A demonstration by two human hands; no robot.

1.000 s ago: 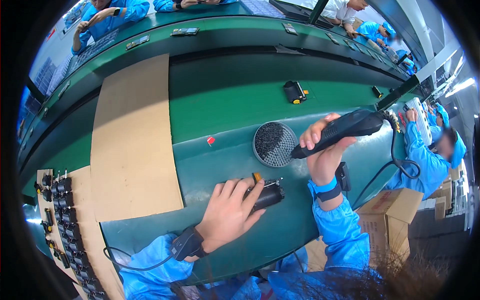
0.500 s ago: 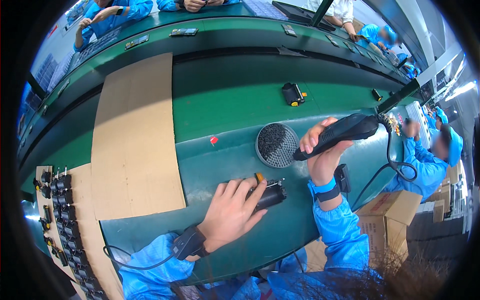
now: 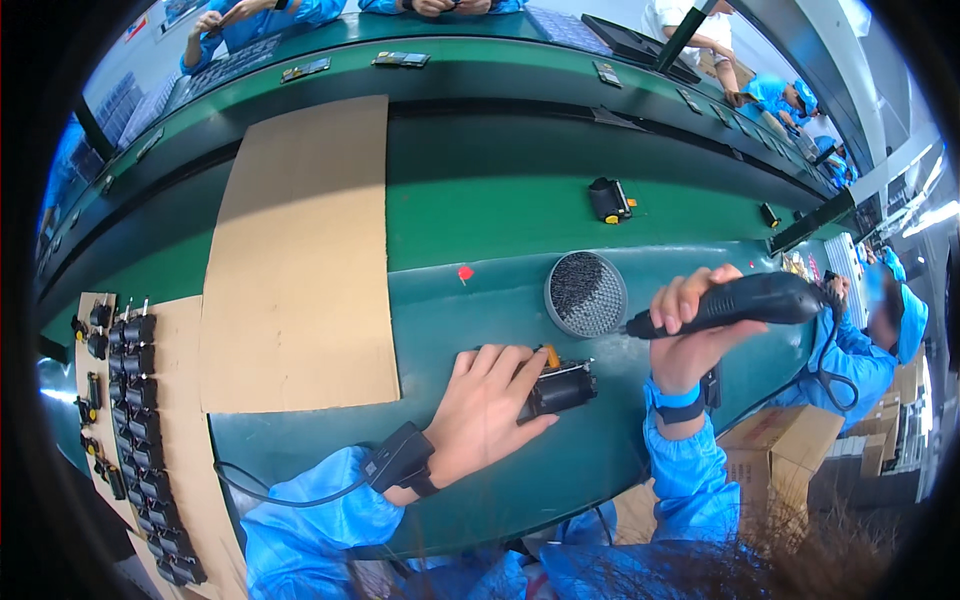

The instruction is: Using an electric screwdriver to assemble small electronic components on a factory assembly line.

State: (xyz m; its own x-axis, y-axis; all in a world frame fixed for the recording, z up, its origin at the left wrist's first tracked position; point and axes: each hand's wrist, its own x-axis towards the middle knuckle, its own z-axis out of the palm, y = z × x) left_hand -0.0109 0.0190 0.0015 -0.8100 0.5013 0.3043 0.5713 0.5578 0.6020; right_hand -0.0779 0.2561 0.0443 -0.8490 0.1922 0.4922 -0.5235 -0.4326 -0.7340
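Observation:
My left hand (image 3: pixel 490 402) holds a black plastic part (image 3: pixel 562 388) down on the green work surface, thumb on its near side and fingers along its far left. A yellow-orange piece (image 3: pixel 551 356) and a metal strip show on that part's far side. My right hand (image 3: pixel 692 345) is closed around a black corded electric screwdriver (image 3: pixel 765 302), held nearly level with its tip toward the left. That tip is by the near right rim of a round grey dish (image 3: pixel 553 312) of small dark screws (image 3: pixel 578 277); whether it carries a screw, I cannot tell.
Cardboard sheets (image 3: pixel 300 270) lie at the left, one bearing rows of black parts (image 3: pixel 140 400). Another black part (image 3: pixel 608 200) rests on the far green strip, beyond a small red piece (image 3: pixel 465 273). A carton (image 3: pixel 785 445) stands at the lower right. Co-workers in blue sit around.
The whole view has shifted, with the scene further right. Against the dish, the screwdriver's tip has come slightly nearer to me and its body lies more level. My left hand stays on the black part.

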